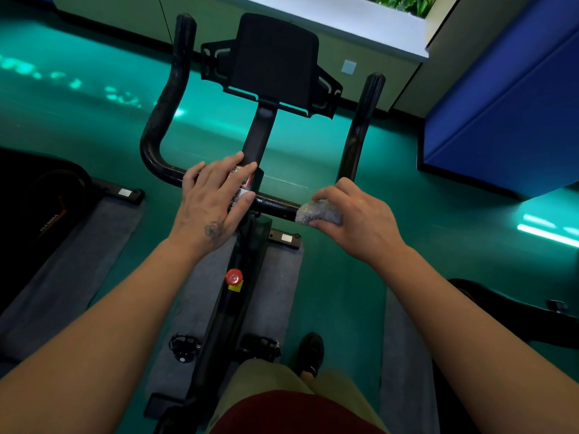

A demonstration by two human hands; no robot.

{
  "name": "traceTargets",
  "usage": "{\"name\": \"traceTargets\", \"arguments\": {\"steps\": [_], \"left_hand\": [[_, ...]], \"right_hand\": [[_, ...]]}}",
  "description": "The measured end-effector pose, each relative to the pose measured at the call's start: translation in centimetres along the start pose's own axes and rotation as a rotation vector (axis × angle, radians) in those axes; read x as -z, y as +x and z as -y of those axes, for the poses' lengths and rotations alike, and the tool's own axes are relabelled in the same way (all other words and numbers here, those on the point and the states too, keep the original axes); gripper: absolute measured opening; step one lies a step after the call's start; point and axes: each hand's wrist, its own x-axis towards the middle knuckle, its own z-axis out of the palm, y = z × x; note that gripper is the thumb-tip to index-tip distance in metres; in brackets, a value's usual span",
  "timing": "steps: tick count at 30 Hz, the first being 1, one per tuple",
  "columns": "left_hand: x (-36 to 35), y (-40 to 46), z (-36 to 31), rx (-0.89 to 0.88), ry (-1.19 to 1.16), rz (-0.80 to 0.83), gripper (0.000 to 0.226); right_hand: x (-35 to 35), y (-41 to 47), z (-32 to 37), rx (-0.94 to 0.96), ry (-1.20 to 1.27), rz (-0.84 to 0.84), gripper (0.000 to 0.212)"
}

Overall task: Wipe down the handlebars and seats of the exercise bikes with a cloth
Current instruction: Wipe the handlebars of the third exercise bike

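Handlebars (275, 205) run crosswise in front of the person, their upright grips rising beyond. The right hand (360, 214) pinches a grey cloth (318, 213) onto the bar's right stretch; the left hand (216, 195) lies flat at the centre.

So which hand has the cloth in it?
The right hand grips the grey cloth around the handlebar. The left hand just rests flat on the bar's middle with straight fingers, holding nothing.

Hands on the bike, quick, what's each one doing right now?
Left hand: open, fingers flat on the handlebar centre.
Right hand: gripping the cloth on the handlebar.
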Motion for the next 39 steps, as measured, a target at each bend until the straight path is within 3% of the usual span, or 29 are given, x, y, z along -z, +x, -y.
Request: {"name": "traceTargets", "arguments": {"steps": [15, 24, 39], "left_hand": [[0.1, -0.3, 0.7, -0.012, -0.023, 0.016, 0.052], [0.1, -0.2, 0.8, -0.006, -0.029, 0.026, 0.052], [-0.1, -0.2, 0.8, 0.005, -0.007, 0.03, 0.053]], "right_hand": [[-3.4, 2.9, 5.9, 0.003, 0.023, -0.101, 0.029], [-2.0, 1.4, 2.8, 0.015, 0.015, -0.075, 0.025], [-2.8, 3.4, 4.8, 0.038, 0.06, -0.065, 0.029]]}}
